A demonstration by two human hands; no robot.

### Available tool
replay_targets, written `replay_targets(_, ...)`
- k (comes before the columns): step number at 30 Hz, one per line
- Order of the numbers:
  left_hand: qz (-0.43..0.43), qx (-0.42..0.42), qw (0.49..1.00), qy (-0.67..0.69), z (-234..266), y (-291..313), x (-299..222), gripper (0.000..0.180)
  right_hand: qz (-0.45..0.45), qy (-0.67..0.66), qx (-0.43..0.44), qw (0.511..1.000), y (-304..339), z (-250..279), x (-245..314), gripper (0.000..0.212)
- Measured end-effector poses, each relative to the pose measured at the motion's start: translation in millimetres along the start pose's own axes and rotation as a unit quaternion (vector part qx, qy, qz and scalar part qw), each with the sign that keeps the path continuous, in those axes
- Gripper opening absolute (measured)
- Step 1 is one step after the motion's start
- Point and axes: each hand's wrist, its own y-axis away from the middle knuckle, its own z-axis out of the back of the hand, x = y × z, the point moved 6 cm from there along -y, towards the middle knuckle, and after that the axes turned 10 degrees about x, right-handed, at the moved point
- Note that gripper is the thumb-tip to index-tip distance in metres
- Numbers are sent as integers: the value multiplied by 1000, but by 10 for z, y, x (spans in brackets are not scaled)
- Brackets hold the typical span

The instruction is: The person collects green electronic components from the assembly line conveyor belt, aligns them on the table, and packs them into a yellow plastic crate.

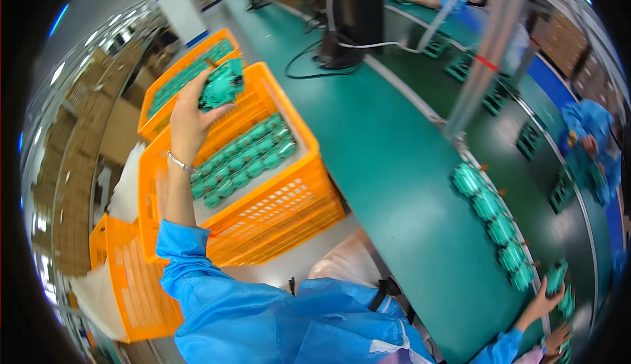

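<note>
**Two Grasps Were Seen, With Much Lost to Blur and Rim**

A green part (222,87) was grasped by the left hand (189,114), with the thumb below and the fingers along its left side. It was held above the far end of the nearest orange crate (322,180); whether the crate was touched could not be told. The part's detail was smeared by blur, and its left side was covered by the fingers. A silver bracelet (181,162) was worn on the left wrist.

Inside that crate, rows of green pieces (243,157) were laid on a pale liner, partly hidden by the left forearm. A farther orange crate (150,127) was also filled with green pieces, and a third crate (141,292) was partly covered by a white sheet (98,298).

At the lower right, a second green part (557,277) was grasped by the right hand (543,303), whose sleeve was cut off by the lower edge. Just beside it, a co-worker's hand (557,339) was mostly lost in the dark rim; what was held there could not be told. Along the green counter (394,213), a line of green pieces (501,229) was set near the edge strip. A black stand (351,16) was cropped by the top edge.
</note>
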Motion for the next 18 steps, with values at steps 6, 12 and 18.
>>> replay_targets(6,314,231,917,-82,-352,1475,2425,68,19,178,-68,982,297,-75,305,57)
replay_targets(12,360,381,815,-248,-364,3159,3395,72,95,187,-91,974,468,-401,811,67)
replay_targets(18,423,503,705,-265,-781,3438,3627,80,179,251,-94,947,559,-491,1250,71)
